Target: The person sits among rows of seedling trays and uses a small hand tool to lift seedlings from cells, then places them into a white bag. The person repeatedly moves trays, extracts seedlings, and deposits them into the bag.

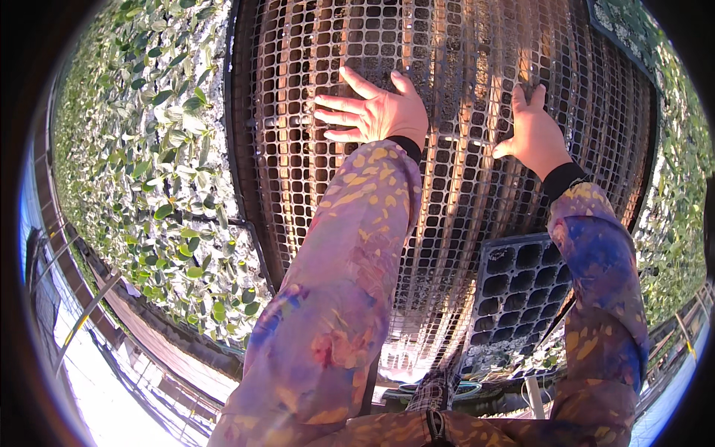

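My left hand (pixel 382 112) is over a plastic mesh (pixel 441 184) laid across wooden slats. Its fingers are spread towards the left, the thumb points away from me, and it holds nothing. To its right, my right hand (pixel 533 131) reaches over the same mesh with thumb and fingers apart. Nothing shows in it, though some of its fingers are hidden. I cannot tell whether either hand presses on the mesh. Below the right hand, partly behind my right sleeve (pixel 600 262), a black plastic cell tray (pixel 511 290) lies tilted.
Trays of green leafy seedlings (pixel 190 145) in whitish medium line the left side. More seedlings (pixel 670 223) grow along the right. A dark tray edge (pixel 237 167) borders the mesh. A pale post (pixel 534 396) and a greenish hose (pixel 469 388) are near my body.
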A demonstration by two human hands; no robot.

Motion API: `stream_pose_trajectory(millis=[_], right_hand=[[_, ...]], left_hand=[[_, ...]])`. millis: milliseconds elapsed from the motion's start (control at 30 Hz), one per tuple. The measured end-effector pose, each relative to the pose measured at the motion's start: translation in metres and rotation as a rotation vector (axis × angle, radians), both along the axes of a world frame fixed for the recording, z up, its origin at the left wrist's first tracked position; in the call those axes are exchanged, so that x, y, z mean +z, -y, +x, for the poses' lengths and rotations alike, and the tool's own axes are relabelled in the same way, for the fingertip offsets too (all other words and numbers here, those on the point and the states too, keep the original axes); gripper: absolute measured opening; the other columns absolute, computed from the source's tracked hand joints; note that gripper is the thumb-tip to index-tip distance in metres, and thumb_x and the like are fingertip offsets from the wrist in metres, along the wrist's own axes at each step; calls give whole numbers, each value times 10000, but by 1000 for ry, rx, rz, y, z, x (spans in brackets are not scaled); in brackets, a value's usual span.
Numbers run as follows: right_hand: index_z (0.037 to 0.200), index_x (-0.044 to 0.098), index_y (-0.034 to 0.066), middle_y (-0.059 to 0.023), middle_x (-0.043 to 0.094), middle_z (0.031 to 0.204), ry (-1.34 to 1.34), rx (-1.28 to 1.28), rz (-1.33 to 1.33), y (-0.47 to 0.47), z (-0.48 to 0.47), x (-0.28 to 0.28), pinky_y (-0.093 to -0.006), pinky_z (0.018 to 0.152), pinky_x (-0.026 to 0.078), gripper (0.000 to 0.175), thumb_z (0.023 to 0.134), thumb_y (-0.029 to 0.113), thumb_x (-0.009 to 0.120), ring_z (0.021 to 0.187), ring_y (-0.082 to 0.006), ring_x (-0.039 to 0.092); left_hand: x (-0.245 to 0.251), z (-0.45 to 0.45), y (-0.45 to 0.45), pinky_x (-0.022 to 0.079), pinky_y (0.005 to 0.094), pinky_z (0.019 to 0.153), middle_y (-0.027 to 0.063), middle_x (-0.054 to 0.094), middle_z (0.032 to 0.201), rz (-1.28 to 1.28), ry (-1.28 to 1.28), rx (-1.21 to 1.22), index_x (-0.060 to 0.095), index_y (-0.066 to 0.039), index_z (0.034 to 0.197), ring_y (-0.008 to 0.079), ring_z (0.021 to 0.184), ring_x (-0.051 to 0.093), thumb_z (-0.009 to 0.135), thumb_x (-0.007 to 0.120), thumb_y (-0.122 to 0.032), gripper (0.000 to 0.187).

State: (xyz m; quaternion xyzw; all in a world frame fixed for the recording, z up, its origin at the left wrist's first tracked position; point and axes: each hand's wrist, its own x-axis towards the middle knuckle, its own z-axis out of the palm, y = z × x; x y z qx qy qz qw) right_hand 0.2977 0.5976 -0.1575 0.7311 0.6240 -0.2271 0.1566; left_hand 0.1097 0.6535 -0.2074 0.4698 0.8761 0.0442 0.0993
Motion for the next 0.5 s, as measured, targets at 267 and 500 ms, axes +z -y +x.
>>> stream_pose_trajectory(millis=[267, 500], right_hand=[[1439, 181, -19, -440, 162, 1384, 58, 46, 14, 7, 7, -12, -390, 838, 530, 1194, 556, 418, 855, 1008, -440, 595], [1417, 250, -28, -408, 264, 1369, 6, 10, 87, 5, 1, 6, -399, 885, 499, 1037, 626, 336, 814, 1005, -463, 584]], left_hand=[[42, -147, 29, 154, 557, 1076, 221, 241, 1462, 209, 219, -590, 207, -39, 1433, 362, 1355, 229, 867, 493, -426, 743], [4, -179, 12, 175, 621, 1043, 157, 237, 1481, 138, -180, -422, 313, -209, 1419, 320, 1354, 235, 852, 512, -460, 651]])
